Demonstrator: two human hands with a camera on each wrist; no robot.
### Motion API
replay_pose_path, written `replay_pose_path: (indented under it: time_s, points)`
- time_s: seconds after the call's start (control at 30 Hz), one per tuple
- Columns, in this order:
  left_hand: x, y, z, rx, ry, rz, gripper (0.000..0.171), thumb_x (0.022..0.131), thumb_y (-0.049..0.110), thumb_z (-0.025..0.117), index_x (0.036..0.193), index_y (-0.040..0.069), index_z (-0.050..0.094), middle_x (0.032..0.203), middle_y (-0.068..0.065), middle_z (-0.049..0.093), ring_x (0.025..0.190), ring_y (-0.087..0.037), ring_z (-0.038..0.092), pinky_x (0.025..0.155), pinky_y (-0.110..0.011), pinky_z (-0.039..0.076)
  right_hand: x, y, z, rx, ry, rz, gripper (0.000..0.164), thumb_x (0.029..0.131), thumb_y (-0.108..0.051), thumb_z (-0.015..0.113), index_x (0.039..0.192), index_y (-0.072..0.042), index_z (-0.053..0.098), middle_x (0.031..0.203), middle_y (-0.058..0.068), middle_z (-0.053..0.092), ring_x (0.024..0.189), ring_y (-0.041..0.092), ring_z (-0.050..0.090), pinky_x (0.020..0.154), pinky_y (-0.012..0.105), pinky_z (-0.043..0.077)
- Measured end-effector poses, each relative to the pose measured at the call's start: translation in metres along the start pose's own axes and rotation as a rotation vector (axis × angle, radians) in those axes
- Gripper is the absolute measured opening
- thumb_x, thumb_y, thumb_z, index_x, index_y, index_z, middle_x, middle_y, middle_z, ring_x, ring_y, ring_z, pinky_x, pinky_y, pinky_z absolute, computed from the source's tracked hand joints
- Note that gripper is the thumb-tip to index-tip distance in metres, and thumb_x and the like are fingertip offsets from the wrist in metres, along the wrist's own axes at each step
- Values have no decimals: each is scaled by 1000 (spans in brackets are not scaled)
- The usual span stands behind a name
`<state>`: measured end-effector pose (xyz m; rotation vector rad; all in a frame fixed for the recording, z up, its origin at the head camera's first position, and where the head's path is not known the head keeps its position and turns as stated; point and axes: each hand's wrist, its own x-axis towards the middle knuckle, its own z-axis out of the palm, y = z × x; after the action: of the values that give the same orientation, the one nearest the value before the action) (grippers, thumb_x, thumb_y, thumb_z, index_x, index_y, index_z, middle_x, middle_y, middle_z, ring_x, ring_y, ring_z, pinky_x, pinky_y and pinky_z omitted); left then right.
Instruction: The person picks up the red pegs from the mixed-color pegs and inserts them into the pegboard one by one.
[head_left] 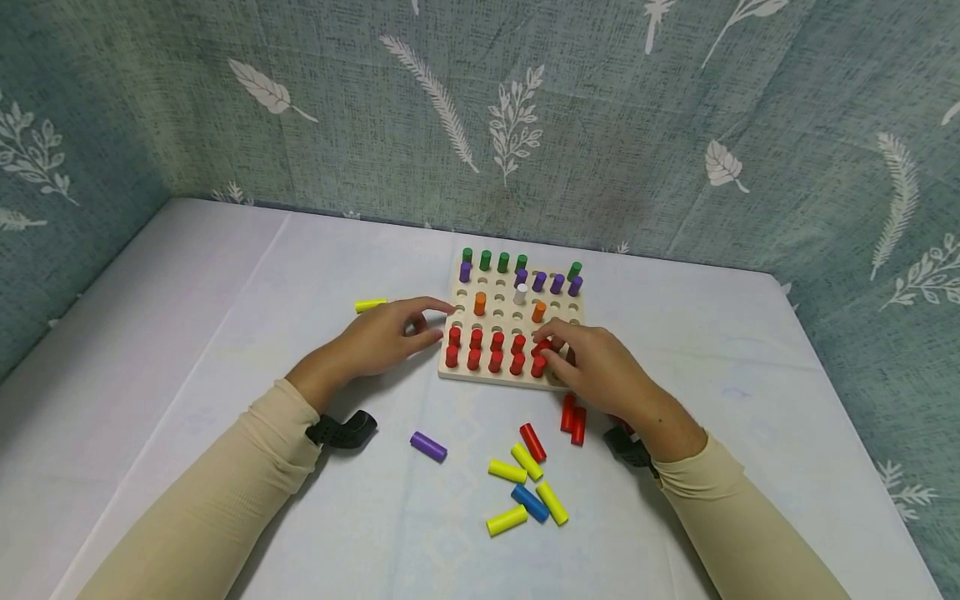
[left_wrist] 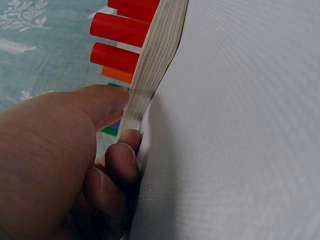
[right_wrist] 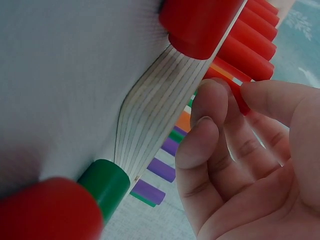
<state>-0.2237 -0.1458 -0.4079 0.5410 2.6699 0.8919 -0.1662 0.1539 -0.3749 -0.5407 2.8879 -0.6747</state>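
A wooden pegboard [head_left: 487, 379] lies near the far side of the table with coloured pegs standing in it. Two front rows hold red pegs [head_left: 496, 361]; green pegs [head_left: 503, 262] and purple pegs [head_left: 557, 283] stand at the back, two orange pegs [head_left: 480, 303] and a white peg [head_left: 521, 293] between. My left hand [head_left: 378, 337] rests at the board's left edge, fingers relaxed, one fingertip against its side in the left wrist view. Over the front right, my right hand [head_left: 611, 371] pinches a red peg [right_wrist: 243, 104] between thumb and fingers; its lower end is partly hidden.
Yellow pegs [head_left: 507, 472], a blue peg [head_left: 530, 503] and a red peg [head_left: 533, 442] lie loose in front of the board. A purple peg [head_left: 428, 447] lies further left. More red pegs [head_left: 578, 426] and a green peg [right_wrist: 105, 185] lie by the front right corner.
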Motion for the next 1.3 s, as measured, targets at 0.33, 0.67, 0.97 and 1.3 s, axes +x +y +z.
replay_pose_path:
  time_s: [0.33, 0.67, 0.97, 1.3]
  points:
    - [0, 0, 0, 2, -1, -4, 46, 97, 32, 66, 141, 36, 54, 101, -1, 65, 82, -20, 56, 70, -33, 45, -1, -2, 0, 19, 14, -3, 25, 96, -21, 67, 121, -16, 64, 94, 0, 69, 74, 15, 56, 63, 26, 49]
    - [-1, 1, -2, 4, 11, 16, 44, 97, 30, 66, 140, 33, 56, 100, -3, 65, 78, -19, 54, 68, -33, 43, 1, -4, 3, 19, -14, 21, 25, 98, -18, 63, 123, -15, 62, 89, 0, 66, 73, 16, 53, 63, 27, 47]
    - [-2, 0, -2, -4, 11, 8, 44, 97, 30, 66, 139, 34, 56, 102, -3, 65, 80, -20, 54, 69, -33, 44, 0, -5, 3, 3, -23, 31, 26, 99, -19, 63, 125, -15, 61, 93, 0, 67, 74, 16, 54, 65, 27, 47]
    - [0, 0, 0, -3, 9, 1, 43, 97, 32, 65, 139, 35, 55, 102, -2, 65, 82, -21, 55, 71, -34, 45, -1, -5, 0, -12, -1, 21, 27, 99, -21, 64, 125, -16, 63, 103, 1, 70, 79, 16, 58, 72, 29, 53]
